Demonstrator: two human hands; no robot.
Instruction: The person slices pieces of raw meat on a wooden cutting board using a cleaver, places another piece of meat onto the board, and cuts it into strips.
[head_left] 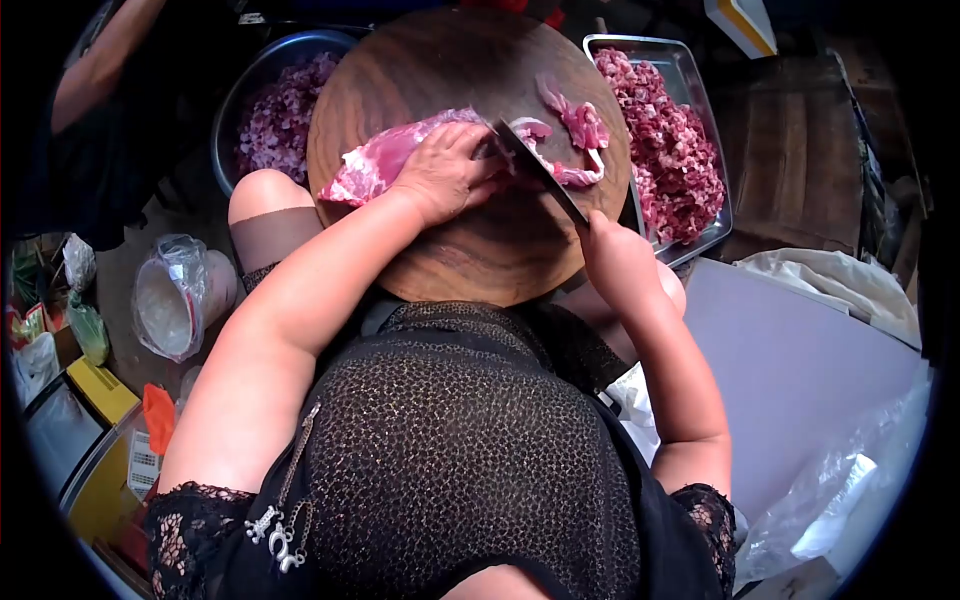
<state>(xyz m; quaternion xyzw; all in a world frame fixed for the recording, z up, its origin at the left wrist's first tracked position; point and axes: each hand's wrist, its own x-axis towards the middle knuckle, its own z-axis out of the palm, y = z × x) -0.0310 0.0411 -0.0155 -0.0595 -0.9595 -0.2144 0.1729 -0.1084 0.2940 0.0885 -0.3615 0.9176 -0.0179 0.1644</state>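
A large slab of raw meat lies on the round wooden chopping block. My left hand presses down on its right end, the fingers curled over the meat. In my right hand is the handle of a knife, its dark blade slanting up and left across the block. The blade's tip is right beside my left fingertips, at the cut end of the meat. Right of the blade lie cut strips of meat, pinkish with white fat. My right fingers are wrapped round the handle, which they mostly hide.
A metal tray heaped with chopped meat stands right of the block; a basin with more chopped meat stands left. A plastic-lined bucket is at the lower left. Another person's arm shows at the upper left. A grey board lies at right.
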